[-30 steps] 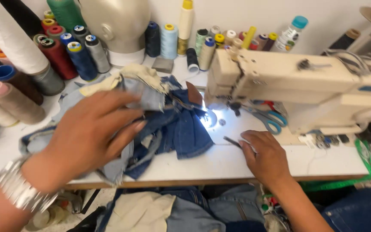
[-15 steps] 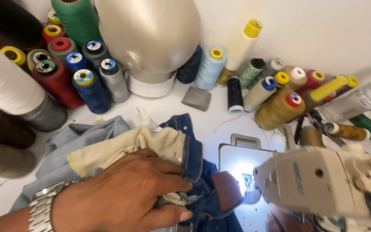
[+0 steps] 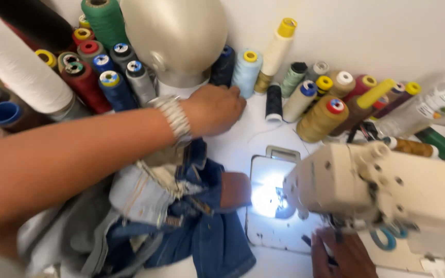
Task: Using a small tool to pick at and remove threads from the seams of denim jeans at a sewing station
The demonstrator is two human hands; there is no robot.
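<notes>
My left hand [image 3: 215, 109] reaches across to the back of the table, palm down, beside the base of a pale mannequin head [image 3: 176, 36] and a light blue thread spool [image 3: 245, 69]. A metal watch [image 3: 174, 119] is on its wrist. Its fingers curl down and hide whatever lies under them. A blue denim garment [image 3: 207, 231] with a brown patch lies bunched below my arm, next to the lit needle plate [image 3: 269, 198]. My right hand [image 3: 341, 255] is at the bottom edge, partly hidden under the cream sewing machine [image 3: 397, 190].
Many thread spools line the back wall: a big white cone [image 3: 16, 62], a green one [image 3: 106, 18], a black one [image 3: 274, 100], a mustard one [image 3: 320, 118]. Blue-handled scissors [image 3: 384, 239] lie under the machine. A grey cloth [image 3: 63, 237] lies at the left.
My left hand has lifted off the denim and moved up to the spools by the mannequin base, covering the spot where a small grey square lay. The view has shifted slightly.
</notes>
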